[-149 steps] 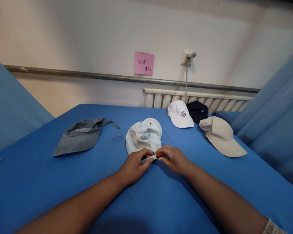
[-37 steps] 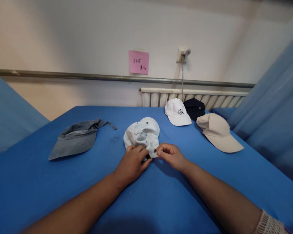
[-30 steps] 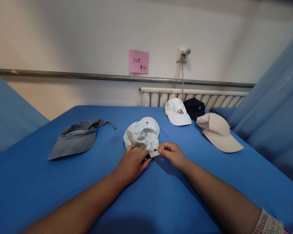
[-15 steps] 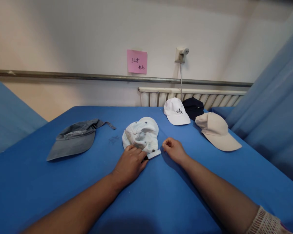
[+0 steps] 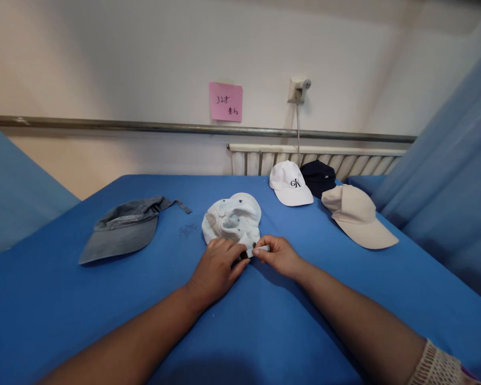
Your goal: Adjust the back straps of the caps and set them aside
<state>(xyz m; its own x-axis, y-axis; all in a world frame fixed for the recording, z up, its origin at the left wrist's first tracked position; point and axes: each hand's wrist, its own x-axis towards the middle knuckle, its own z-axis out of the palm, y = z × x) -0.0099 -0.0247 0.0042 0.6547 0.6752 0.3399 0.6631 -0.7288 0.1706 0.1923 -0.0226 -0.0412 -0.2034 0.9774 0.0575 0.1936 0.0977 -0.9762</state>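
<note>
Fingers of the bare right hand (image 5: pixel 281 258) pinch a narrow pale strap (image 5: pixel 266 248) near its right end, while those of the bare left hand (image 5: pixel 217 269) close on the near edge of a crumpled pale-blue fabric cap (image 5: pixel 229 218), beside a small dark piece (image 5: pixel 244 255) at the strap's left end. That cap lies midway across a blue cloth-covered surface (image 5: pixel 224 331), its brim (image 5: pixel 249 199) towards the far side. To its left lies a dark-grey fabric cap (image 5: pixel 124 231) with a trailing strap (image 5: pixel 183 206), and to the far right sit a white cap (image 5: pixel 284 184) with black letters (image 5: pixel 295 183), a navy-blue cap (image 5: pixel 317 179) and a beige cap (image 5: pixel 357 214).
</note>
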